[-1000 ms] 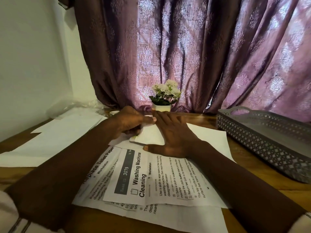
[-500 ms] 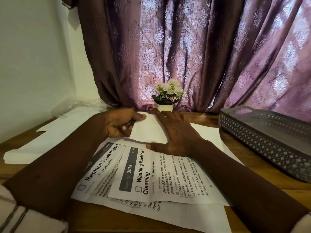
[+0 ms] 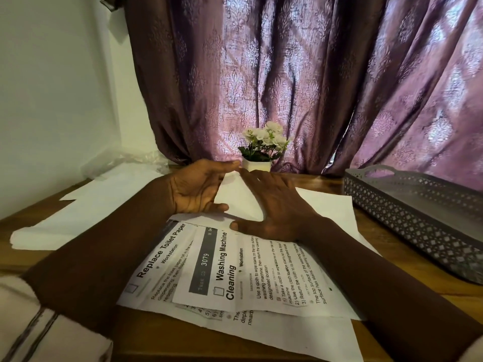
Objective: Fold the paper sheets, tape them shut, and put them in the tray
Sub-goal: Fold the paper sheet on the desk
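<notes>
A white folded paper (image 3: pixel 240 199) lies on a stack of sheets at the middle of the wooden table. My right hand (image 3: pixel 274 205) lies flat on its right part and presses it down, fingers spread. My left hand (image 3: pixel 196 189) is turned palm-up at the paper's left edge. Its thumb is at the near corner and its fingertips at the far corner, and it holds that edge raised. The grey perforated tray (image 3: pixel 418 212) stands at the right, apart from both hands. What it holds is hidden by its wall.
Printed instruction sheets (image 3: pixel 235 270) are spread in front of me, under my forearms. Blank white sheets (image 3: pixel 91 205) lie at the left, with crumpled clear plastic (image 3: pixel 125 163) behind them. A small white pot of flowers (image 3: pixel 257 165) stands just beyond my hands, before a purple curtain.
My left hand has turned from knuckles-up to palm-up and lifted the paper's left edge. My right hand stays flat on the paper. The view has shifted slightly.
</notes>
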The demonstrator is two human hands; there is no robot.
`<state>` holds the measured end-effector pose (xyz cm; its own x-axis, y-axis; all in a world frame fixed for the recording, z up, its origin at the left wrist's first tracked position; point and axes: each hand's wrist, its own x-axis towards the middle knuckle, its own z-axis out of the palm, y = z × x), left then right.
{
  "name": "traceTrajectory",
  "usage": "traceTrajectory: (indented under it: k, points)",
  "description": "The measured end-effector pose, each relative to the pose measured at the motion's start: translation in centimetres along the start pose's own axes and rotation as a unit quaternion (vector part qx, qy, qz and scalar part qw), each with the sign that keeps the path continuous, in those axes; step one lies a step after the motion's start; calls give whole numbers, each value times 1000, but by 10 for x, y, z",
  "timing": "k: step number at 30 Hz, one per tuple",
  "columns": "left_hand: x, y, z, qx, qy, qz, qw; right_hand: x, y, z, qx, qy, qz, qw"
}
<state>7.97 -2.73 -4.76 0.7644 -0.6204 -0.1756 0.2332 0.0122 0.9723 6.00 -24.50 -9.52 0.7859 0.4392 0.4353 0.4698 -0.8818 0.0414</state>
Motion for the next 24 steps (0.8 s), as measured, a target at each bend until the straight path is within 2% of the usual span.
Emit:
traceTrajectory:
  k: [4, 9, 13, 17, 19, 22, 23, 24]
  points:
    - [10, -5, -3, 89, 122, -17, 988, 1, 0, 3, 27, -32, 10, 999]
    - [9, -1, -4, 129, 141, -37, 981, 3, 1, 5, 51, -68, 24, 996]
    - [23, -8, -13, 233, 227, -14, 946, 2, 1, -1, 70, -87, 58, 992]
    - [24, -9, -12, 296, 283, 43, 911, 0, 0, -7, 88, -59, 51, 993]
    - [23, -8, -11, 297, 339, 114, 886, -1, 6, -10, 105, -24, 58, 992]
    - [19, -5, -19, 352, 456, 196, 793, -3, 23, -14, 171, 28, 98, 980]
    - [19, -6, -26, 392, 466, 197, 768, -5, 30, -13, 200, 34, 117, 972]
    - [17, -8, -29, 428, 449, 187, 762, -6, 36, -12, 221, 35, 134, 965]
